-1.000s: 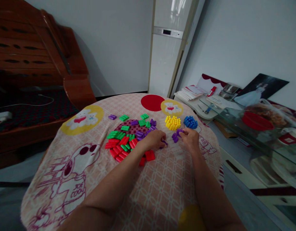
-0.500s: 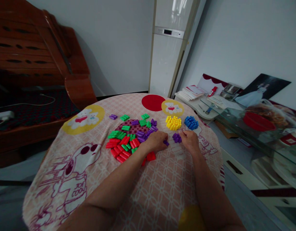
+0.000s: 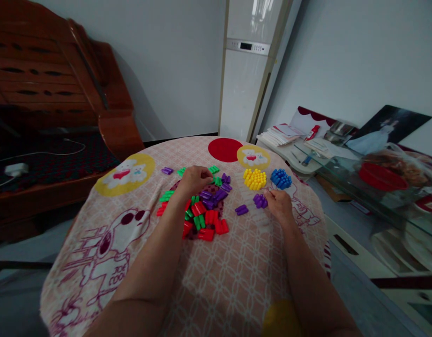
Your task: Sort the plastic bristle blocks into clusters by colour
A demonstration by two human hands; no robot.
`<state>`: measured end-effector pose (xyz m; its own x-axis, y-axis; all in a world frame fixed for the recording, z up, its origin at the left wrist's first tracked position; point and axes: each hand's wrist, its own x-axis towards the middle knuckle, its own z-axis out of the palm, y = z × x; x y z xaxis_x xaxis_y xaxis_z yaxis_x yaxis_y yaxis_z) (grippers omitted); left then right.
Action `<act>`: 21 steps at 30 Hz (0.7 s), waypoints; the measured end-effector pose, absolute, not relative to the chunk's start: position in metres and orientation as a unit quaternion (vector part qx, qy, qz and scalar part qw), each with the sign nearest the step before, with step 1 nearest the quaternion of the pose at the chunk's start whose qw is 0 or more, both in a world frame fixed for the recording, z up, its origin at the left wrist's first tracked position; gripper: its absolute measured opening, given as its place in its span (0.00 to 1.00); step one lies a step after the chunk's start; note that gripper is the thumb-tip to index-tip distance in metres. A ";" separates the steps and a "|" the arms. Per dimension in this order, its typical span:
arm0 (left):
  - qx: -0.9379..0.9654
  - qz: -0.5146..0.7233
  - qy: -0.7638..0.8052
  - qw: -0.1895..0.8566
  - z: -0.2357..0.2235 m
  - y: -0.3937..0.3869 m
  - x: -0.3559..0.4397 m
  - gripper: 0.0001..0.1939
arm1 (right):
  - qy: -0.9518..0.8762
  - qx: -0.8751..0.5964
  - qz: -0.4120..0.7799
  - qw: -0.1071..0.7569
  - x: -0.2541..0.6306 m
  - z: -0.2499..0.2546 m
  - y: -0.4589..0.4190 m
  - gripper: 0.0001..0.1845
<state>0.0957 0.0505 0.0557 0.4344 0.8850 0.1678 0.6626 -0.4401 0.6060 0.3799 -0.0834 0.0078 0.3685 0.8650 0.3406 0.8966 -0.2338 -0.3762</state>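
Observation:
A heap of loose red, green and purple plastic pegs (image 3: 202,210) lies on a pink cartoon-print cloth (image 3: 219,271). My left hand (image 3: 195,179) reaches over the far side of the heap, fingers curled down onto pegs there; what it grips is hidden. My right hand (image 3: 279,203) rests on the cloth with fingers bent, touching a small upright cluster of purple pegs (image 3: 260,200). Two loose purple pegs (image 3: 241,209) lie between my hands. Upright clusters of yellow pegs (image 3: 254,179) and blue pegs (image 3: 281,178) stand just beyond my right hand.
A lone purple peg (image 3: 167,170) lies at the far left of the heap. A dark wooden bench (image 3: 61,121) stands to the left, a tall white appliance (image 3: 244,70) behind. A glass-topped table (image 3: 360,168) with papers and a red bowl (image 3: 381,175) is on the right.
My left hand let go of purple pegs beside the purple cluster and moved back and left over the heap. The right hand stayed at the purple cluster.

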 end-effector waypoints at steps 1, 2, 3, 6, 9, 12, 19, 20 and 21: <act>0.820 0.223 0.464 0.251 0.054 0.051 0.094 0.09 | -0.561 -0.785 -0.030 0.259 0.380 0.008 -0.083 0.23; 0.827 0.203 0.453 0.266 0.052 0.051 0.094 0.08 | -0.561 -0.786 -0.030 0.257 0.380 0.008 -0.083 0.23; 0.836 0.182 0.440 0.275 0.049 0.049 0.096 0.08 | -0.561 -0.787 -0.030 0.255 0.381 0.007 -0.083 0.23; 0.868 0.117 0.415 0.246 0.040 0.045 0.107 0.09 | -0.562 -0.787 -0.032 0.254 0.381 0.007 -0.083 0.23; 0.885 0.091 0.413 0.194 0.034 0.042 0.117 0.11 | -0.559 -0.789 -0.031 0.253 0.381 0.007 -0.083 0.23; 0.871 0.138 0.432 0.187 0.034 0.046 0.114 0.11 | -0.554 -0.791 -0.020 0.258 0.381 0.007 -0.083 0.23; 0.825 0.141 0.500 0.220 0.042 0.059 0.077 0.12 | -0.558 -0.785 -0.011 0.267 0.382 0.006 -0.083 0.22; 0.826 0.130 0.504 0.218 0.042 0.059 0.075 0.11 | -0.560 -0.784 -0.011 0.267 0.383 0.006 -0.083 0.22; 0.828 0.119 0.504 0.215 0.042 0.058 0.074 0.10 | -0.561 -0.784 -0.013 0.267 0.383 0.006 -0.083 0.22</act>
<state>0.0739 0.0582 0.0423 0.4639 0.8857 -0.0203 0.7838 -0.3996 0.4754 0.3827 -0.0830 0.0057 0.3703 0.8724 0.3189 0.8859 -0.2285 -0.4036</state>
